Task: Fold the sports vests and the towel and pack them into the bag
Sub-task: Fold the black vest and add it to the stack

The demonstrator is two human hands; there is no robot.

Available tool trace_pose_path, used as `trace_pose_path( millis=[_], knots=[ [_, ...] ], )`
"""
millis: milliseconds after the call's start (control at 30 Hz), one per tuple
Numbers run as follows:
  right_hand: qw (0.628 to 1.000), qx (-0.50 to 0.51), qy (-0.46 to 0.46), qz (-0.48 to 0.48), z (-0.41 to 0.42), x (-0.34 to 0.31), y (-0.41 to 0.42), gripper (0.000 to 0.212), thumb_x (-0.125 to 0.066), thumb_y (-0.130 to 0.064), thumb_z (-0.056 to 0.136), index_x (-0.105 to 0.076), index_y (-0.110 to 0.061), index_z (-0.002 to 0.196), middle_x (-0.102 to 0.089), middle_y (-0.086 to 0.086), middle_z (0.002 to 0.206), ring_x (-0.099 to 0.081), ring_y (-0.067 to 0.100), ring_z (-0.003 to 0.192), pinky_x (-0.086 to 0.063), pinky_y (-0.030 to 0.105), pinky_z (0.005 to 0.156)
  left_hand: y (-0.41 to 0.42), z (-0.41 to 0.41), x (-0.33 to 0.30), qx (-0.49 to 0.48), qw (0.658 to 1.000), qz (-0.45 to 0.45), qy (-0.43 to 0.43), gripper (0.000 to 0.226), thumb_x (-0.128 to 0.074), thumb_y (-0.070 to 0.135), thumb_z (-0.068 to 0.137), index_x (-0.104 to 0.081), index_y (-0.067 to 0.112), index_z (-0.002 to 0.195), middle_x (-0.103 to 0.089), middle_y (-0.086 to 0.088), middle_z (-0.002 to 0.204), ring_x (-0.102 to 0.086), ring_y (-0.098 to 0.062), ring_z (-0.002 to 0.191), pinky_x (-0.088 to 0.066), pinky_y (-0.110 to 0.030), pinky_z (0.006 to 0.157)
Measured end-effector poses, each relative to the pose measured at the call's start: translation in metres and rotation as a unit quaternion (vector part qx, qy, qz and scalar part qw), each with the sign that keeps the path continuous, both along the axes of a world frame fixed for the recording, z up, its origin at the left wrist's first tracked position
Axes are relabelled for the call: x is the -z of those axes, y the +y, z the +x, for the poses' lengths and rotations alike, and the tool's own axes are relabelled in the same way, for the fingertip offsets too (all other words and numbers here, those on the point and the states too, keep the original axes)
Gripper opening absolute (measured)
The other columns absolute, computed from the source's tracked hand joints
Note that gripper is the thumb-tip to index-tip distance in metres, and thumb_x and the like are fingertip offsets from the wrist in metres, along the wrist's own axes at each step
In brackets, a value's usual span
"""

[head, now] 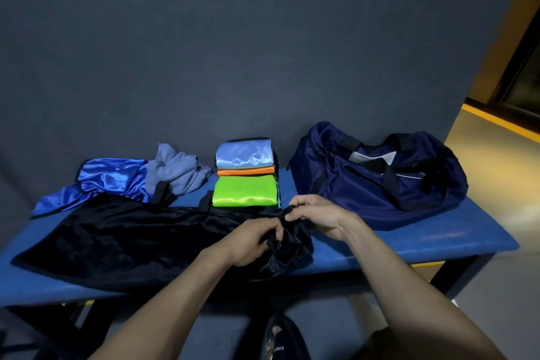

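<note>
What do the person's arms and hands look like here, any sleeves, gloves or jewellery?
Both forearms are bare to the frame's bottom edge, no sleeves visible. The left hand and right hand wear no gloves; no rings, watch or wristbands show.

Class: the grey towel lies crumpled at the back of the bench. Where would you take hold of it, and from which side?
Probably pinch the raised peak of the towel from above. It stands clear of the bench, whereas the lower left edge overlaps the blue vest.
</note>
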State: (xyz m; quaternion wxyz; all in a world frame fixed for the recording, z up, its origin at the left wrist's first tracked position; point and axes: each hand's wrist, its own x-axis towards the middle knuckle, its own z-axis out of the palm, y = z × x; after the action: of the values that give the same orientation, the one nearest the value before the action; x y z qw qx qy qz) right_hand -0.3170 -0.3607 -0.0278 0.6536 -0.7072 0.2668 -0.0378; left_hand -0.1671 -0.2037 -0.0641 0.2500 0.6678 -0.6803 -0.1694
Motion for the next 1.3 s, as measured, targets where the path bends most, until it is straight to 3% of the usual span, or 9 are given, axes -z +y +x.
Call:
trace_pose_path(
  millis=[233, 300, 433, 600, 733, 900, 967, 1100, 1300],
  knots=[
    [1.000, 0.001, 0.024, -0.004, -0.001, 0.008, -0.015, 0.010, -0.072, -0.005, 0.090, -0.066, -0.012, 0.089, -0.069, 0.006, 0.081, -0.064, 0.016, 0.074, -0.051, 0.029, 0.070, 0.000, 0.004, 0.003, -0.017, 0.999, 0.001, 0.028, 0.024, -0.062, 0.007, 0.093, -0.051, 0.027, 0.096, -0.062, 0.012, 0.093, -0.053, -0.007, 0.082, -0.047, -0.026, 0.083],
    [0.995, -0.042, 0.071, -0.059, -0.004, 0.008, -0.020, 0.007, -0.073, -0.009, 0.088, -0.069, -0.014, 0.089, -0.070, 0.006, 0.084, -0.065, 0.019, 0.083, -0.051, 0.035, 0.080, 0.000, 0.003, 0.003, -0.024, 0.999, 0.003, 0.033, 0.021, -0.062, 0.010, 0.095, -0.050, 0.028, 0.096, -0.061, 0.013, 0.092, -0.052, -0.007, 0.081, -0.048, -0.028, 0.083],
    [0.960, -0.120, 0.173, -0.186, -0.010, 0.000, -0.020, 0.018, -0.070, -0.033, 0.095, -0.069, -0.025, 0.079, -0.062, -0.008, 0.076, -0.054, 0.009, 0.074, -0.042, 0.026, 0.069, 0.000, 0.001, 0.000, -0.035, 0.998, 0.018, 0.038, 0.024, -0.058, 0.008, 0.095, -0.048, 0.029, 0.097, -0.063, 0.006, 0.096, -0.058, -0.021, 0.087, -0.050, -0.034, 0.086],
    [0.998, -0.038, 0.002, 0.056, -0.008, 0.006, -0.022, 0.021, -0.069, -0.035, 0.095, -0.061, -0.016, 0.088, -0.054, -0.003, 0.077, -0.049, 0.009, 0.068, -0.032, 0.024, 0.057, 0.005, 0.003, -0.001, -0.045, 0.997, 0.027, 0.057, 0.035, -0.052, 0.000, 0.090, -0.048, 0.033, 0.098, -0.065, 0.005, 0.095, -0.061, -0.025, 0.087, -0.051, -0.040, 0.084],
    [0.994, -0.043, -0.022, 0.097, -0.007, 0.014, -0.015, 0.019, -0.064, -0.025, 0.099, -0.059, -0.017, 0.083, -0.047, -0.001, 0.071, -0.036, 0.009, 0.058, -0.023, 0.025, 0.053, 0.010, 0.002, 0.000, -0.085, 0.988, -0.024, 0.123, 0.011, -0.056, 0.017, 0.101, -0.050, 0.026, 0.099, -0.064, 0.000, 0.092, -0.057, -0.015, 0.081, -0.048, -0.039, 0.080],
    [0.997, -0.077, 0.013, -0.021, 0.000, 0.006, -0.004, 0.017, -0.067, -0.029, 0.098, -0.067, -0.019, 0.085, -0.045, -0.004, 0.062, -0.034, 0.009, 0.053, -0.027, 0.023, 0.052, 0.002, -0.003, -0.014, -0.120, 0.986, -0.055, 0.102, 0.028, -0.053, 0.019, 0.103, -0.044, 0.032, 0.127, -0.057, 0.007, 0.073, -0.051, -0.011, 0.065, -0.042, -0.033, 0.066],
    [0.992, -0.092, 0.023, -0.077, 0.001, 0.000, -0.003, 0.018, -0.070, -0.029, 0.096, -0.067, -0.018, 0.082, -0.049, -0.005, 0.063, -0.039, 0.009, 0.054, -0.030, 0.022, 0.053, 0.000, -0.002, -0.018, -0.113, 0.991, -0.036, 0.066, 0.033, -0.052, 0.021, 0.104, -0.047, 0.030, 0.135, -0.064, 0.005, 0.086, -0.059, -0.011, 0.078, -0.048, -0.033, 0.077],
    [0.985, -0.136, 0.028, -0.104, -0.001, -0.015, -0.005, 0.009, -0.074, -0.020, 0.092, -0.068, -0.016, 0.089, -0.059, -0.001, 0.071, -0.047, 0.011, 0.061, -0.036, 0.022, 0.058, 0.008, 0.006, -0.024, -0.088, 0.995, -0.045, -0.008, 0.007, -0.052, 0.020, 0.103, -0.057, 0.023, 0.106, -0.069, 0.003, 0.102, -0.064, -0.022, 0.094, -0.052, -0.042, 0.084],
    [0.969, -0.182, 0.058, -0.156, -0.006, -0.031, -0.011, 0.010, -0.072, -0.031, 0.094, -0.069, -0.023, 0.088, -0.060, 0.005, 0.087, -0.058, 0.010, 0.077, -0.046, 0.027, 0.071, 0.033, 0.020, -0.059, -0.029, 0.999, -0.008, 0.011, 0.022, -0.039, 0.036, 0.095, -0.057, 0.026, 0.102, -0.067, 0.011, 0.098, -0.061, -0.016, 0.092, -0.050, -0.038, 0.087]
  ],
)
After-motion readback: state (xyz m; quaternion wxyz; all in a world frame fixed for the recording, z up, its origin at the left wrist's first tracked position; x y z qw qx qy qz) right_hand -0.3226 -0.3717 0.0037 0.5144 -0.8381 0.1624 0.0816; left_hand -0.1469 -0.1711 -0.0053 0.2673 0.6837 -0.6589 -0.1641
